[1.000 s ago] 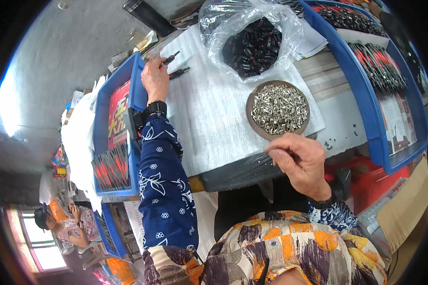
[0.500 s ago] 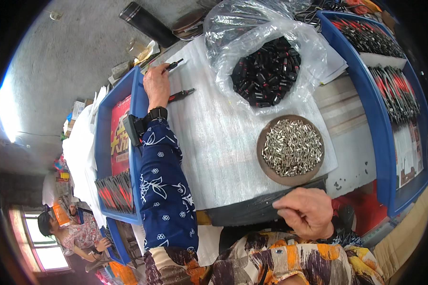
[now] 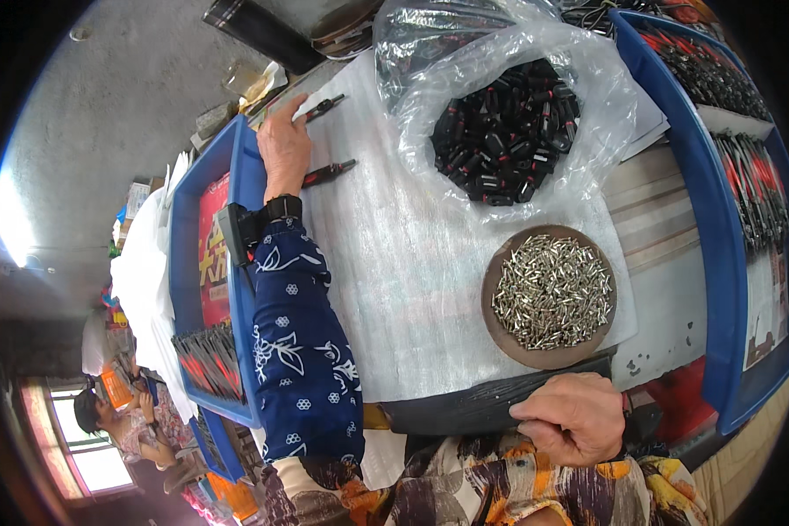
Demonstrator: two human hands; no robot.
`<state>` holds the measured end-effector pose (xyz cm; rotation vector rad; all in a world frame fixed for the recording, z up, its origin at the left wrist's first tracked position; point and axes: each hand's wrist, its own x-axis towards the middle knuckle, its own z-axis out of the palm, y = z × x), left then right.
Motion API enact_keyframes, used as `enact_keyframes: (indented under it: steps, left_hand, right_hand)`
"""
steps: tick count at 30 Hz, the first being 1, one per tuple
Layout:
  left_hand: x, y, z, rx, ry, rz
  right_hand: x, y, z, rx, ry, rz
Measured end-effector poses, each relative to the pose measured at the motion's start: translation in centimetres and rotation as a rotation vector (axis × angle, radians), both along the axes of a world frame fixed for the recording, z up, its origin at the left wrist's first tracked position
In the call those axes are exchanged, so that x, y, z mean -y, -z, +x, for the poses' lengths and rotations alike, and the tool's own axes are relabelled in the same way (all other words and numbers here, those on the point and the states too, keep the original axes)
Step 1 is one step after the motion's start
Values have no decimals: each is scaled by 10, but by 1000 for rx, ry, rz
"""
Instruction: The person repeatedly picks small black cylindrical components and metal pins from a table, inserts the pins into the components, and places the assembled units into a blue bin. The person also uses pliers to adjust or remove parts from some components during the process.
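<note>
My left hand (image 3: 285, 145) rests at the far left of the white foam sheet (image 3: 386, 289), its index finger and thumb apart. A slim black-and-red pen-shaped tool (image 3: 324, 107) lies right at those fingertips. A second one (image 3: 331, 173) lies by the wrist, pointing the same way. My right hand (image 3: 579, 416) is curled near the front edge, below a round brown dish (image 3: 494, 329) heaped with small silvery metal pins (image 3: 552, 292). Whatever its fingers hold, if anything, is hidden. Behind the dish, a clear plastic bag (image 3: 421, 153) gapes around many black pieces with red marks (image 3: 508, 131).
Blue trays stand at left (image 3: 247, 184) and right (image 3: 719, 289), with rows of black-and-red tools (image 3: 210, 361) in them. A black cylinder (image 3: 259, 33) lies at the back left. Black plastic (image 3: 465, 408) covers the front edge. Another person (image 3: 140, 421) sits at far left.
My left fingers have spread from the pen-shaped tool they were around, and it lies on the sheet. My right hand stays curled in nearly the same place. The view has shifted slightly.
</note>
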<state>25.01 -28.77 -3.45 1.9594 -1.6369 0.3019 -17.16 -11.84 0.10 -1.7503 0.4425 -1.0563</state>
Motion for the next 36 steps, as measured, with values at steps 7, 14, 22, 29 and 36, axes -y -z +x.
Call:
enact_keyframes:
  steps: [7, 14, 22, 29, 36]
  left_hand:
    - [-53, -30, -19, 58, -76, 332]
    - [-74, -29, -36, 133, -59, 329]
    - [-75, -27, -30, 166, 131, 263]
    - [-64, -23, -26, 261, 77, 217]
    - [-26, -9, -10, 356, 5, 140]
  right_hand:
    - [0, -3, 2, -20, 57, -23]
    - [0, -7, 2, -71, 68, -48]
    - [0, -7, 2, -56, 27, -8]
    - [-2, -5, 3, -18, 13, 21]
    - [-3, -6, 1, -24, -15, 49]
